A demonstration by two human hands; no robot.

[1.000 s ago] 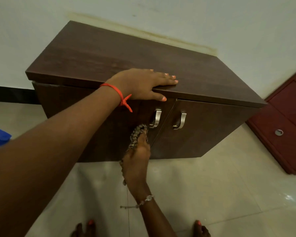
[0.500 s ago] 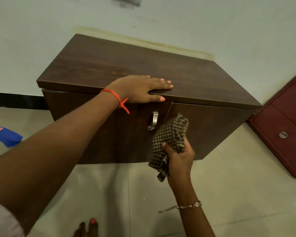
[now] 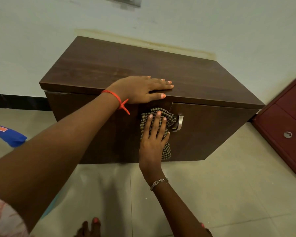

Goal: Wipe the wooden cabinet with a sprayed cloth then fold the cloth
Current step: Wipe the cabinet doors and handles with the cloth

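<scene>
**Now: cloth pressed flat to the cabinet front**

Low cabinet of dark brown wood, two doors, stands on a pale tiled floor with its back to a white wall. Seen from above and in front.

Left hand lies palm-down on the cabinet top at its front edge. Fingers straight and together, thumb over the lip; it grips nothing. Orange thread tied round that wrist.

Right hand is on the cabinet front, below the left hand. Fingers straight and spread, pointing up. They press a brown-and-cream checked cloth flat against the wood; no curl round it, no pinch. Thin metal chain bracelet on that wrist.

The cloth sits high on the front, about where the two doors meet. Its top edge is just under the overhang of the cabinet top. Its right edge touches or overlaps the curved silver metal handle of the right door. A loose end hangs down below the palm. The left door's handle cannot be made out behind cloth and hand.

On the floor at far left, a blue object with a red-and-white label, partly cut off. At far right, a dark red wooden panelled piece with a round metal fitting, near the cabinet's right end. Bare toes at the bottom edge; a pale patterned sleeve at lower left.
</scene>
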